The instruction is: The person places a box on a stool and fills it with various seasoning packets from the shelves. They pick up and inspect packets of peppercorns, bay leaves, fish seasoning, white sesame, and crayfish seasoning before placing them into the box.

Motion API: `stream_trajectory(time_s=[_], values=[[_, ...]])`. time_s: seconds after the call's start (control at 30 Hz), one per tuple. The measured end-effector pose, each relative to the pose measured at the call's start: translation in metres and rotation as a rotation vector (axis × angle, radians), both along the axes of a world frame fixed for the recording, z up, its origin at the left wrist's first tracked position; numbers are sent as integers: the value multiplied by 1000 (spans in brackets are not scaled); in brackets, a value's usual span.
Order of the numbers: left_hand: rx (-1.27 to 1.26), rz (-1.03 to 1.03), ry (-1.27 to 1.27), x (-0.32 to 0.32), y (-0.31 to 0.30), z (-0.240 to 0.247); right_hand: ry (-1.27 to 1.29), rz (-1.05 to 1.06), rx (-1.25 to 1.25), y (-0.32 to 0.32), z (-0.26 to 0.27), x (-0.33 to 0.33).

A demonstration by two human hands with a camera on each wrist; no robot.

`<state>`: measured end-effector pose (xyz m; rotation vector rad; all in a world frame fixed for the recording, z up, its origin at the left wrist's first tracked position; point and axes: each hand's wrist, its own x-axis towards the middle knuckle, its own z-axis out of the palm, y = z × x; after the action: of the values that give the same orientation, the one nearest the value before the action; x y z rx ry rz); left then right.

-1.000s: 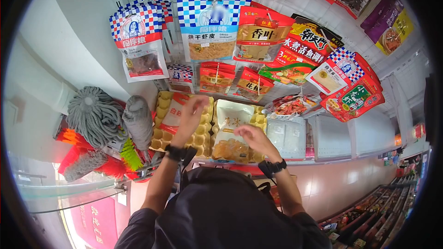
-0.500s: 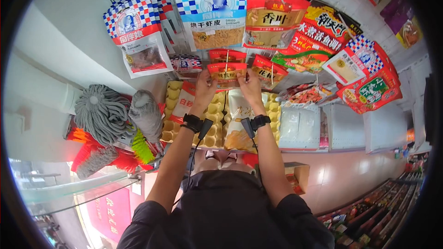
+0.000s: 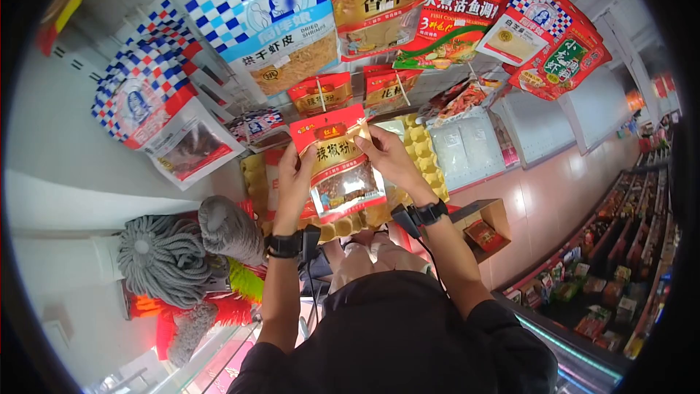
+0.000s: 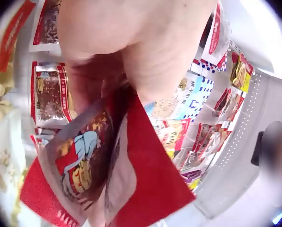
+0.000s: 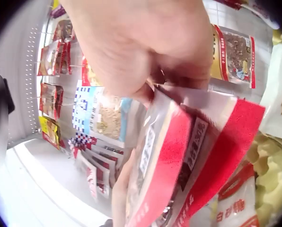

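Observation:
Both hands hold red-and-gold chili powder packets (image 3: 343, 175) upright in front of the chest, above the shelf. The left hand (image 3: 293, 184) grips the left edge, its thumb on the front. On the upper right edge, the right hand (image 3: 394, 164) pinches with its thumb across the face. Two packets show in the right wrist view, a near packet (image 5: 167, 156) and another packet (image 5: 226, 146), fanned apart at their red ends below the right hand. In the left wrist view a packet's back (image 4: 82, 165) carries a cartoon figure, and fingers cover its top.
Behind the hands hang matching chili packets (image 3: 319, 93), a dried shrimp bag (image 3: 292, 51) and a bay leaf bag (image 3: 379, 7). Egg trays (image 3: 423, 149) lie below, with a white sugar bag (image 5: 238, 201) on them. Grey mop heads (image 3: 157, 255) stand left; a cardboard box (image 3: 496, 215) sits right.
The hands went from above the egg trays to the hanging chili powder, gripped packets there, and brought them off the rack toward the body. The head view has shifted as well.

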<state>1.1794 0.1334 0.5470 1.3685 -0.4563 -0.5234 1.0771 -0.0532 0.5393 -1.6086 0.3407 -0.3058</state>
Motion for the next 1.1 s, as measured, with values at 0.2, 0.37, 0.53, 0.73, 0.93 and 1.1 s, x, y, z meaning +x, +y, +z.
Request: stream_trajectory(time_s=[0.2,0.37,0.53,0.73,0.93,1.1], values=[[76,-336,227,-54,31,15,144,-144,-65,20,54,-72],[210,-590,152,-112,19,6,215,-120,-35,15,25,-190],[243,-755,46,-197,-17,-11,368,-272,-62,26,22,-305],[283,-899,97,-318,-94,-113,453,-644,-21,0,-102,-426],[349,-826,103,-427,-165,-160,259,-913,316,-23,-154,-534],[524,-826,-196,-497,-170,-186,102,-846,392,-52,-187,-601]])
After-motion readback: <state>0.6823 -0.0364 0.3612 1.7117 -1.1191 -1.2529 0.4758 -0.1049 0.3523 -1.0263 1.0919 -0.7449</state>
